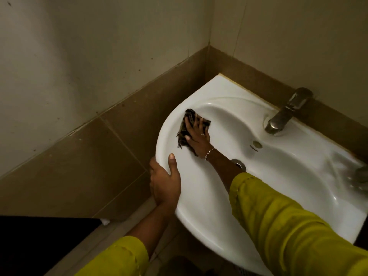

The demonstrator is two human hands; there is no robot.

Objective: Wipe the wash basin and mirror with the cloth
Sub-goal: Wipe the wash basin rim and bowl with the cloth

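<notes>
1. Ref. item: white wash basin (219, 196), fixed in a wall corner. All positions below are rel. to it.

2. R hand (197, 136): my arm reaches across the bowl from the front-right. Palm down, fingers straight and spread apart, pressing flat on the cloth (182, 134). No finger curls round the fabric.

3. Cloth: dark, patterned, frayed at the edges. It lies on the bowl's inner slope at the basin's left side, just inside the rim, under my R palm. Fabric shows beyond the fingertips and beside the thumb.

4. L hand (165, 182): clamped on the basin's front-left outer edge. Thumb sits on top of the rim; fingers wrap under the edge, tips hidden.

5. Tap (286, 112): metal, on the back ledge, spout aimed into the bowl, well apart from both hands.

6. Overflow hole (256, 144): on the bowl's back wall, below the tap.

7. Drain (239, 163): bowl bottom, partly covered by my R forearm.

8. Bracelet (210, 153) on the R wrist; ring (203, 134) on one R finger.

9. R sleeve (288, 226) and L sleeve (119, 257): yellow-green, ending at mid-forearm.

10. Brown wall tiles (79, 166) run behind and left of the basin, w/ pale wall above.

11. Blurred grey item (360, 176) at the basin's right end: can't tell what it is.
</notes>
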